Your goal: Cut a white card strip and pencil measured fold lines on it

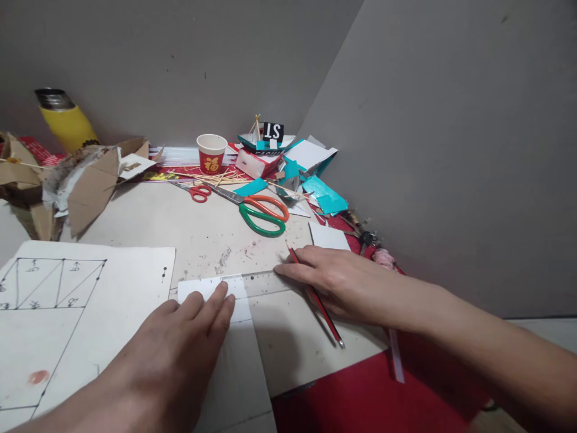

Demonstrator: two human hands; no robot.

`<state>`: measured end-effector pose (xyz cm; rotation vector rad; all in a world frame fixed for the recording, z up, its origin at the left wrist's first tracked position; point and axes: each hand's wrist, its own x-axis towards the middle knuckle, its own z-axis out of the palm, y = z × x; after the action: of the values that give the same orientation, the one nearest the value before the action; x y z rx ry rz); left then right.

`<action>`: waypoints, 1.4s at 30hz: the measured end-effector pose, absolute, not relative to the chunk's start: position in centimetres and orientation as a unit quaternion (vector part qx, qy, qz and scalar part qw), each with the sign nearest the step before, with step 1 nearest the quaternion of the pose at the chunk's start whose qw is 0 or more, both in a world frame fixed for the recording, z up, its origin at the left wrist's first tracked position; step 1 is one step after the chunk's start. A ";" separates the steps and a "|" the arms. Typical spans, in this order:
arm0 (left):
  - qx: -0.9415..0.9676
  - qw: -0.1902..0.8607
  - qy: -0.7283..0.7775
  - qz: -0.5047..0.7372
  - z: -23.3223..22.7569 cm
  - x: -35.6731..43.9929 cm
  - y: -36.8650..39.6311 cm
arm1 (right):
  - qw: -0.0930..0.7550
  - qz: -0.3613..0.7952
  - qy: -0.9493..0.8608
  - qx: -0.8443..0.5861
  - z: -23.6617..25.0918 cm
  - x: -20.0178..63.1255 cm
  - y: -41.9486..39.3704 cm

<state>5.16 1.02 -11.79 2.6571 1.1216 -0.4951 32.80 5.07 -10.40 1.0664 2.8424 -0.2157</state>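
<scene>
My left hand [184,343] lies over a white piece of card [238,373], its fingers stretched out and pressing down on the upper part. A clear ruler [265,282] runs across the card's top and out to the right. My right hand [333,276] has a red and black pencil [325,316] tucked between its fingers, point up and away from me. The right index fingertip touches the right part of the ruler. Left of my hands is a large white sheet [135,270] with a line drawing of triangles and dots. My left thumb is hidden.
Behind my hands lie large scissors with orange and green handles [264,219] and small red scissors [198,192]. A paper cup [211,153], thin wooden sticks [225,177] and teal card scraps [327,193] line the wall. Cut cardboard [94,192] and a yellow bottle [70,123] stand left.
</scene>
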 end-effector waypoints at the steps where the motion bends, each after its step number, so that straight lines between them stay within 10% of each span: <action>1: 0.903 0.112 0.380 -0.169 -11.8 5.1 1.0 | 0.049 -0.069 0.933 0.350 -10.4 32.8 5.0; 42: 0.908 0.098 0.383 -0.141 -12.1 5.2 0.9 | 0.070 -0.055 0.926 0.368 -10.3 32.7 4.8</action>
<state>5.19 0.92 -12.14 2.6866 1.1322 -0.4164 32.68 4.82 -10.25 1.1056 2.7845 -0.1649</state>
